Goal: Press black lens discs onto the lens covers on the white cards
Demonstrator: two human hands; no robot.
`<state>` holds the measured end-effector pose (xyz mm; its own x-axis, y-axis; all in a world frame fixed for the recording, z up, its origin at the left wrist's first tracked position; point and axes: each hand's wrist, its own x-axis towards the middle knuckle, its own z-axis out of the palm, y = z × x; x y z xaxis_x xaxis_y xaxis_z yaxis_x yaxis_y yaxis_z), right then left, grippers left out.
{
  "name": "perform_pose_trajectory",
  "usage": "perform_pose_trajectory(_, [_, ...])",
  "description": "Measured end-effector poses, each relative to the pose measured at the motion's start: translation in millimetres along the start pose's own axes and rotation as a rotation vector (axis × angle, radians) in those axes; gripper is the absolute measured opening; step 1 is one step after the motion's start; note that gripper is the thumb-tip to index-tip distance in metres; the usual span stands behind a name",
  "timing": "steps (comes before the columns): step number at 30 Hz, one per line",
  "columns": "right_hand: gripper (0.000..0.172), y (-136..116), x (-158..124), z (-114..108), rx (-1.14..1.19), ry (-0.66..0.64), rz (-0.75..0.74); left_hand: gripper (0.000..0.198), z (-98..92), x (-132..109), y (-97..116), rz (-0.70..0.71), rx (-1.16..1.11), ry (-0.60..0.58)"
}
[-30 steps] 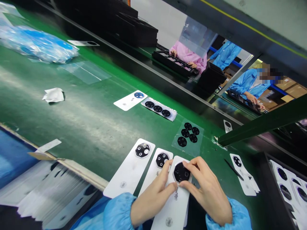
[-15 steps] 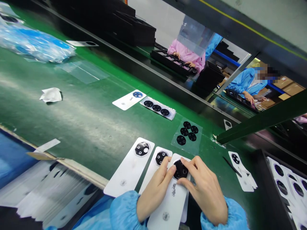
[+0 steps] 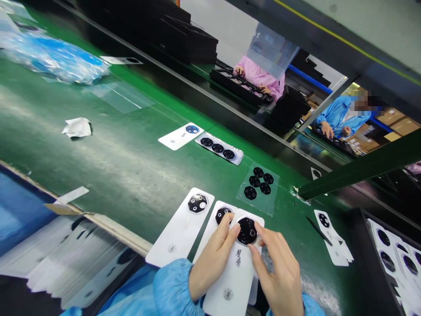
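A white phone back cover [image 3: 234,274] lies under both my hands near the bottom middle. Its black octagonal camera lens piece [image 3: 247,230] sits at the cover's far end. My left hand [image 3: 212,261] rests on the cover's left edge, with its fingertips touching the lens piece's left side. My right hand [image 3: 279,274] presses its thumb and forefinger against the lens piece's right and lower edge. Two more white covers [image 3: 180,230] with black lens pieces lie side by side to the left. A clear sheet with several loose black lens pieces [image 3: 258,184] lies just beyond.
On the green belt [image 3: 108,158] lie another white cover [image 3: 180,136], a strip of three lenses [image 3: 219,148], a crumpled white scrap [image 3: 77,127] and blue plastic bags [image 3: 52,59]. A black tray of covers [image 3: 391,263] stands at the right. People in pink and blue coats work beyond the belt.
My right hand has slid down and to the right, with its fingers now lower on the lens piece. My left hand's fingers stay at the lens piece's left edge. The cover has barely moved.
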<state>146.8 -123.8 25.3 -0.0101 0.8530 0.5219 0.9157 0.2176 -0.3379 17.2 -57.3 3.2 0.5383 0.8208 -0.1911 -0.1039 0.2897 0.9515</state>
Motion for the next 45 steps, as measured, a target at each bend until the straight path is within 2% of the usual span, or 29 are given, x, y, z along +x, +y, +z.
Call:
perform_pose_trajectory(4, [0.041, 0, -5, 1, 0.033, 0.005, 0.018, 0.028, -0.4, 0, 2, 0.012, 0.001, -0.035])
perform_pose_trajectory(8, [0.046, 1, -6, 1, 0.010, 0.001, -0.043, 0.026, -0.1, 0, -2, 0.015, 0.042, -0.014])
perform_pose_trajectory(12, [0.050, 3, -8, 1, 0.017, -0.023, -0.038, 0.025, -0.1, 0, -4, 0.012, 0.059, -0.003])
perform_pose_trajectory(18, [0.047, 2, -11, -2, 0.056, -0.029, 0.023, 0.020, -1.5, 1, 1, 0.021, 0.002, -0.041])
perform_pose_trajectory(21, [0.039, 5, -11, -4, 0.102, 0.007, 0.130, 0.021, -1.8, 2, 4, 0.029, -0.039, -0.052])
perform_pose_trajectory(25, [0.035, 12, -11, -3, 0.299, 0.085, 0.499, 0.024, -1.7, 2, 3, 0.008, -0.083, -0.050])
perform_pose_trajectory(27, [0.035, 15, -10, -1, 0.524, 0.003, 0.662, 0.026, -1.9, 3, 1, -0.019, -0.099, -0.065])
perform_pose_trajectory(29, [0.032, 16, -9, 0, 0.713, -0.087, 0.750, 0.028, -2.3, 4, 0, -0.041, -0.097, -0.093])
perform_pose_trajectory(33, [0.025, 14, -9, 0, 0.777, -0.077, 0.780, 0.031, -3.0, 5, -1, -0.044, -0.035, -0.171])
perform_pose_trajectory(37, [0.024, 10, -9, -3, 0.760, -0.057, 0.771, 0.046, -0.6, 5, -1, -0.098, 0.039, -0.145])
perform_pose_trajectory(45, [0.024, 6, -8, -5, 0.860, -0.072, 0.834, 0.044, 2.6, 0, 1, -0.163, -0.181, -0.220])
